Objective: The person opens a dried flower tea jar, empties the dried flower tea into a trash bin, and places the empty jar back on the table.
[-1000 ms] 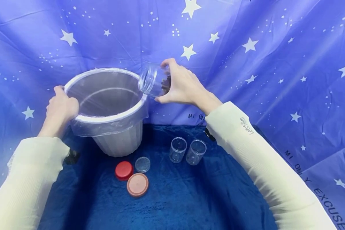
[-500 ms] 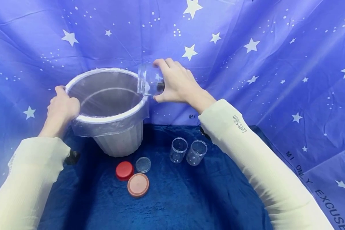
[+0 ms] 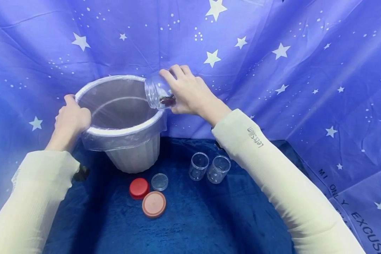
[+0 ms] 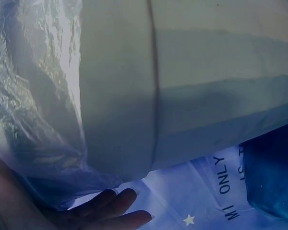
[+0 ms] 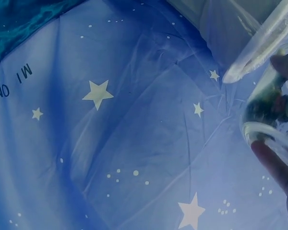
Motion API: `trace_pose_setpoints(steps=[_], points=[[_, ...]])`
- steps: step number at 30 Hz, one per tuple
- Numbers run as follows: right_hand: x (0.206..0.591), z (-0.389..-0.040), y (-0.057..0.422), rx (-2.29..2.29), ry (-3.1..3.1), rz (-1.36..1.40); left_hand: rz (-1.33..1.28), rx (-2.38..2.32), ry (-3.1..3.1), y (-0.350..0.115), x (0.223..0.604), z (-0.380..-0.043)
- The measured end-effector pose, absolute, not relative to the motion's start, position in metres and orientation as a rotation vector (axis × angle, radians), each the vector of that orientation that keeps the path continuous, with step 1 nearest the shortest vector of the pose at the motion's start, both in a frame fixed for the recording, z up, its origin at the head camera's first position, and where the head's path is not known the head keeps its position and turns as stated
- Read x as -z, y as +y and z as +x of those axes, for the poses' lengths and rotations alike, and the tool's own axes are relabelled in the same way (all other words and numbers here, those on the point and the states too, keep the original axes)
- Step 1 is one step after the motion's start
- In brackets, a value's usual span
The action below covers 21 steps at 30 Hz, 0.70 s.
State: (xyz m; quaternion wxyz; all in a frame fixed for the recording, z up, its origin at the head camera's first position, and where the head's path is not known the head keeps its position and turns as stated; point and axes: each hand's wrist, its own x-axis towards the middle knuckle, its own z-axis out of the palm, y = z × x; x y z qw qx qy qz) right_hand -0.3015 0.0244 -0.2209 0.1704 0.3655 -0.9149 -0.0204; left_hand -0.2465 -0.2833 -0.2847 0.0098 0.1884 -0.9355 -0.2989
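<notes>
My left hand (image 3: 72, 118) grips the left rim of a white ribbed trash bin (image 3: 133, 157), which has a clear plastic liner (image 3: 124, 141) folded over its edge. In the left wrist view, several fingertips (image 4: 120, 203) show beside the liner and the bin's outer wall. With fingers and thumb around its base end, my right hand (image 3: 190, 90) holds a clear jar (image 3: 152, 92). The jar lies tilted on its side, its open mouth facing left at the bin's right rim. Dark pieces (image 3: 167, 100) are inside the jar, along its lower wall.
Two clear uncapped jars (image 3: 199, 166) stand on the dark blue cloth (image 3: 190, 225), right of the bin. In front of the bin lie a red lid (image 3: 139, 188), a clear lid (image 3: 159, 182) and a pinkish-orange lid (image 3: 154, 204). A starry blue curtain (image 3: 257, 81) hangs close behind.
My right hand has moved left with the jar, bringing its mouth to the bin's rim. The dark pieces have shifted toward the mouth. My left hand keeps its hold on the rim.
</notes>
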Motion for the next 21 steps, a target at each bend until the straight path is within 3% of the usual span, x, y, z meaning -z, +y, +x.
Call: trace_pose_setpoints(steps=[21], points=[[0.230, -0.298, 0.007, 0.313, -2.352, 1.207, 0.601, 0.966, -2.905, -0.286, 0.288, -0.251]])
